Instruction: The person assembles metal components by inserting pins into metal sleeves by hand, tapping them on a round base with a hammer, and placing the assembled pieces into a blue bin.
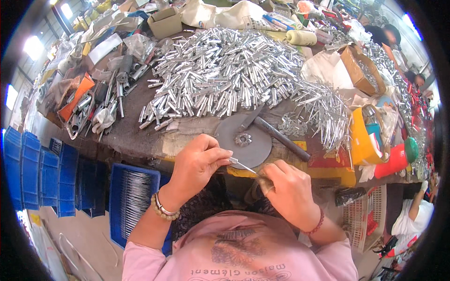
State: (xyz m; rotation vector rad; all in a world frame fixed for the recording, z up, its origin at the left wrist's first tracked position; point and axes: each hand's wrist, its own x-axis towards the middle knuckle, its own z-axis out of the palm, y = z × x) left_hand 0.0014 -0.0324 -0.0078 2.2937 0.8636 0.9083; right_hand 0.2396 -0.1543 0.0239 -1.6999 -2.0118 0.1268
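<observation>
Down near the table's front edge, the left hand (197, 164) is curled, its thumb and forefinger pinched on the wide end of a thin metal pin (243, 165). The pin slants down to the right, its tip reaching the right hand (289, 191), which is closed around a small bundle (264, 183) of what look like more pins; what exactly it grips is hard to tell. Both hands hover just in front of a grey disc (243, 140) lying flat on the table (131, 136), with a small toothed piece at its middle and a dark rod (281, 138) resting across its right side. Behind the disc spreads a large heap of short silvery tubes (220, 70). To the right lies a looser heap of thin pins (328, 112). Below the table's left edge stands a blue crate (131, 196) filled with long metal pieces.
</observation>
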